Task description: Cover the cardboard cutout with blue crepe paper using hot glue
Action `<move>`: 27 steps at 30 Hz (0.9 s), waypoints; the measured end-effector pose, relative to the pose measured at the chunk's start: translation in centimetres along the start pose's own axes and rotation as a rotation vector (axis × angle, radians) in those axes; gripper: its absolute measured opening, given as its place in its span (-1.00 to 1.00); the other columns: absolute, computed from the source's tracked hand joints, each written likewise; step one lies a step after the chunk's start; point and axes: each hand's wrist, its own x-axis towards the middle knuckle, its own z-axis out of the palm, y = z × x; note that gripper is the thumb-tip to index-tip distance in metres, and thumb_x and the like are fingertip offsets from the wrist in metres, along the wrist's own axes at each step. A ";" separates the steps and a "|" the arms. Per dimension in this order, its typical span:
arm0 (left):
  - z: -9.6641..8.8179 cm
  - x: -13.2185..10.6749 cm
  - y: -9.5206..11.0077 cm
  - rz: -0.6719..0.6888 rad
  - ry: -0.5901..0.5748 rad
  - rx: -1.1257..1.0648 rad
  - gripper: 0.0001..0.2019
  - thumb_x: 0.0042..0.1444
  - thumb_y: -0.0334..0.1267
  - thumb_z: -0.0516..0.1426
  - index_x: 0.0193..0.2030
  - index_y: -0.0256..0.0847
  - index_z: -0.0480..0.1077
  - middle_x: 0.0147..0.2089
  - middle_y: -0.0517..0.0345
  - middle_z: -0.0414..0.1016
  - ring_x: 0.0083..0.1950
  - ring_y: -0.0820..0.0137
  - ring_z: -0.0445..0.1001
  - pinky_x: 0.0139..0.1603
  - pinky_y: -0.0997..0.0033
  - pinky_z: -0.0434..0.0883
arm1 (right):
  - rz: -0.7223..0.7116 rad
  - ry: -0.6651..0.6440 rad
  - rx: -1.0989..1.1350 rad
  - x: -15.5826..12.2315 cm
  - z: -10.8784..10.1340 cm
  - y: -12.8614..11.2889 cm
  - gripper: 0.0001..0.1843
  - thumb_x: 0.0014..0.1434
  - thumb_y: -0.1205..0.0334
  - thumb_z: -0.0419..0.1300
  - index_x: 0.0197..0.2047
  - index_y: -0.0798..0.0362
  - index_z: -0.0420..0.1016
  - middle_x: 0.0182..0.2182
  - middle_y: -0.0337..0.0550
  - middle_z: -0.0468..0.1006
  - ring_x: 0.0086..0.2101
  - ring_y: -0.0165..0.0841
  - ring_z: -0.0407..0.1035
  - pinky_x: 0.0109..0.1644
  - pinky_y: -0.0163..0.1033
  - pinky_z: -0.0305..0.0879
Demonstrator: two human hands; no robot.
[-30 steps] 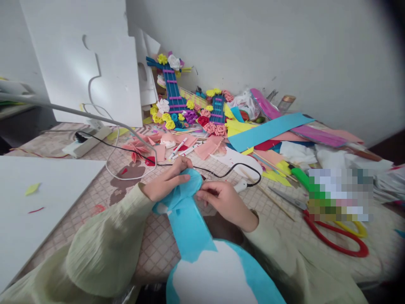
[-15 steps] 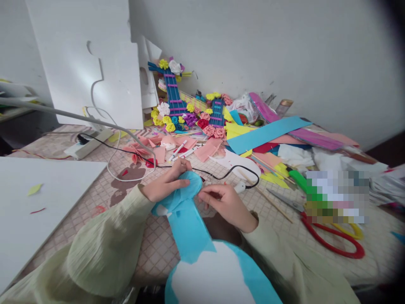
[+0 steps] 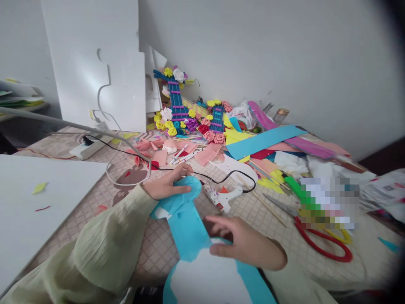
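Note:
My left hand (image 3: 167, 185) lies with its fingers pressed on the rounded top of a guitar-shaped white board covered in blue paper (image 3: 186, 215), which runs from the table to the bottom edge. My right hand (image 3: 243, 242) hovers lower, beside the board's neck where it widens into the white body, fingers loosely spread and holding nothing. A white glue gun (image 3: 226, 197) with a black cord lies on the table just beyond the board's top, uncovered by my right hand.
Red-handled scissors (image 3: 322, 247) and a green-handled tool (image 3: 295, 185) lie at the right. Coloured paper sheets, paper roses and blue ladder-like crafts (image 3: 177, 101) are heaped against the wall. A power strip (image 3: 90, 145) and white foam boards (image 3: 31, 198) stand at the left.
My right hand has left the top of the blue piece and drawn back towards me, opening. This uncovers the glue gun. My left hand stays on the blue top.

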 end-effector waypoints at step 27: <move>1.7 -8.5 1.7 -0.360 0.409 -0.336 -0.62 0.01 -0.11 0.17 -0.03 -0.07 0.23 -0.12 0.18 0.44 -0.10 0.29 0.40 -0.17 0.36 0.40 | -0.338 0.250 -0.613 2.0 -7.5 1.6 -0.63 0.04 0.40 0.13 -0.05 0.09 0.45 -0.06 0.02 0.47 -0.01 -0.25 0.30 0.11 -0.06 0.17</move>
